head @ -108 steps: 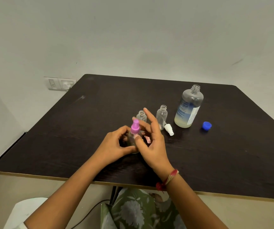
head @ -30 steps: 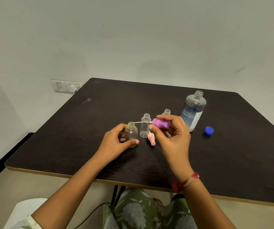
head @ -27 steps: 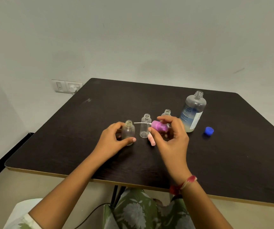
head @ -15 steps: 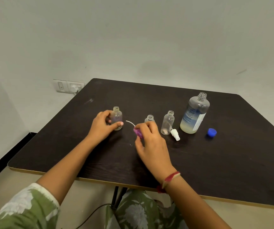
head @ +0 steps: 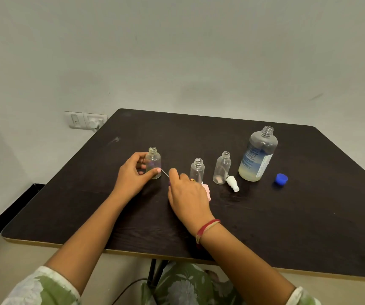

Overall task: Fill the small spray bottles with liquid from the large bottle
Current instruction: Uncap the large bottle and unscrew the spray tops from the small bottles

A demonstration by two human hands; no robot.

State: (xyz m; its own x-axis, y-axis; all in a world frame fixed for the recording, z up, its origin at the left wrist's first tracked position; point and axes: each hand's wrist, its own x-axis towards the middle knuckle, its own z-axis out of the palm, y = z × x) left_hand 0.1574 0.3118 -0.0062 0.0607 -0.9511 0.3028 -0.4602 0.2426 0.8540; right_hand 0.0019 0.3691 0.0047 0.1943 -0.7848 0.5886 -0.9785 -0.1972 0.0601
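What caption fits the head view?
Left hand grips an uncapped small bottle; right hand holds a purple sprayer beside it.

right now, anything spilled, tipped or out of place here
Nothing looks spilled or knocked over. Only loose parts: the white spray head lies on its side, the blue cap sits apart from the open large bottle.

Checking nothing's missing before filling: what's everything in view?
table: 1, dark, underneath
small spray bottles: 3, clear, uncapped, row mid-table
large bottle: 1, clear, pale liquid inside, right of row
cap: 1, blue, right of large bottle
white spray top: 1, white, by rightmost small bottle
pink spray top: 1, pink, partly behind right hand
purple spray top: 1, purple, under right hand
wall socket: 1, white, left wall
left hand: 1, grips leftmost small bottle
right hand: 1, holds purple spray top
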